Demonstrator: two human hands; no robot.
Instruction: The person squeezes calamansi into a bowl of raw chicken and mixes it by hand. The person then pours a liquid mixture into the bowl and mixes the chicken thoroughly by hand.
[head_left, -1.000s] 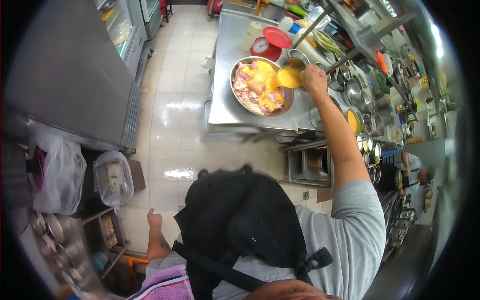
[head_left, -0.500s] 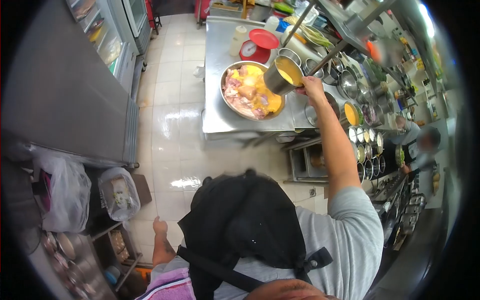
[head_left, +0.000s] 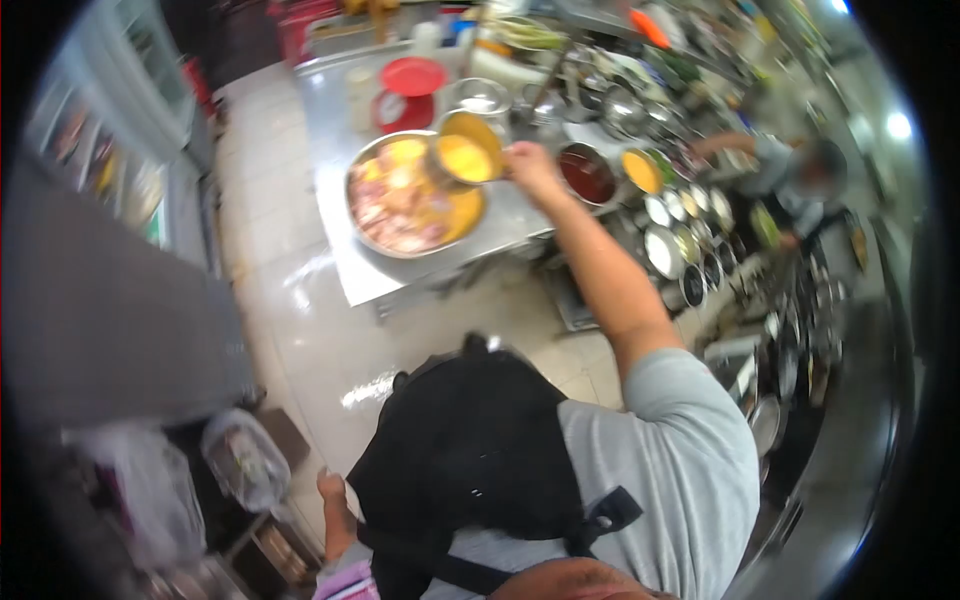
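Note:
My right hand (head_left: pixel 532 168) is closed on the handle of a metal pot (head_left: pixel 466 149) with yellow liquid inside. The pot is over the right rim of a wide metal bowl (head_left: pixel 354 205), where pieces of raw meat (head_left: pixel 390 217) lie with yellow liquid over them. This bowl stands on the steel table (head_left: pixel 335 170), in front of a red scale (head_left: pixel 402 110). Low at my left side hangs my left hand (head_left: pixel 331 487), away from the table and blurred; how its fingers are held cannot be made out.
A pot of dark red sauce (head_left: pixel 587 175) and a bowl of orange liquid (head_left: pixel 641 172) stand right of my right hand. Several small containers line the counter beyond. Another person (head_left: pixel 790 175) is at the right. A grey cabinet (head_left: pixel 110 290) stands left.
The pot has tipped back from its steep pouring tilt, with my right hand still on its handle. The view has turned, so the table appears further left. The other person's arm now reaches over the containers.

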